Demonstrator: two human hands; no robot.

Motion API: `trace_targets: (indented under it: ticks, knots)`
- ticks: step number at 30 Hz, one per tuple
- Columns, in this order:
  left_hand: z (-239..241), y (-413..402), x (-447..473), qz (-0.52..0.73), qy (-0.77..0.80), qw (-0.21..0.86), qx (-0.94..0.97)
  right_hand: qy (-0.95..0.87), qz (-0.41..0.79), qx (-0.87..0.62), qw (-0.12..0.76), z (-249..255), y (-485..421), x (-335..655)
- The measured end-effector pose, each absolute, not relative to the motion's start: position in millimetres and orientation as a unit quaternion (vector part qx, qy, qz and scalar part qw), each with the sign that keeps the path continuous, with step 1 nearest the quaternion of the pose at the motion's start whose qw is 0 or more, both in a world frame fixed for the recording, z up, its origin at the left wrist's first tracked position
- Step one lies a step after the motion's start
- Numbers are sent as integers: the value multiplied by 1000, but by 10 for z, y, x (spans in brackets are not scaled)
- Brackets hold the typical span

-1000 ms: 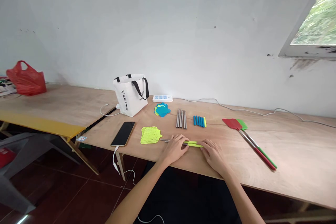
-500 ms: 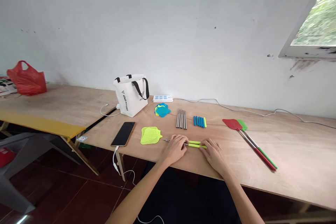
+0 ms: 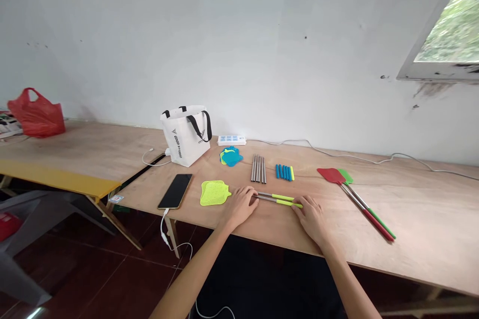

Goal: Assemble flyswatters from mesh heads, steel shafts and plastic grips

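Observation:
Two metal fly swatter rods (image 3: 267, 199) with yellow-green handles (image 3: 285, 201) lie side by side on the table in front of me. My left hand (image 3: 241, 204) has its fingers closed over their bare metal ends, which it hides. At the other end, the fingers of my right hand (image 3: 311, 215) pinch the handle tip of the nearer rod. Just left of my left hand are yellow-green mesh swatter heads (image 3: 215, 193), stacked. Farther back lie several bare metal rods (image 3: 258, 168) and a row of blue handle grips (image 3: 283, 172) with a yellow one at its right end.
Red and green fly swatters (image 3: 361, 202) lie at the right. Blue and yellow swatter heads (image 3: 232, 156) are near a power strip (image 3: 232, 140). A phone (image 3: 175, 191) on a cable and a white bag (image 3: 187, 137) stand left; a red bag (image 3: 37, 115) sits on another table.
The two handled rods have shifted right and away from under my left hand, so more metal shows. My left hand has slid left to their ends; my right hand has moved slightly right.

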State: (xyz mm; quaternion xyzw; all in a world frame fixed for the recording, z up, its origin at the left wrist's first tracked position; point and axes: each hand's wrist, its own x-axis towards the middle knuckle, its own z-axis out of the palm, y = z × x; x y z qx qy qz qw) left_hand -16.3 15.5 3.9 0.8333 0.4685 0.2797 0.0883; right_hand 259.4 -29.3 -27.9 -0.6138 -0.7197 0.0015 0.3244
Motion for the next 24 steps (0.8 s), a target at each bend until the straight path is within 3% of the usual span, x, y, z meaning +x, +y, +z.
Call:
trace_targets:
  ticks: [24]
  knots:
    - [-39, 171, -161, 289, 437, 132, 841, -750, -38, -589, 299, -396, -258, 2551]
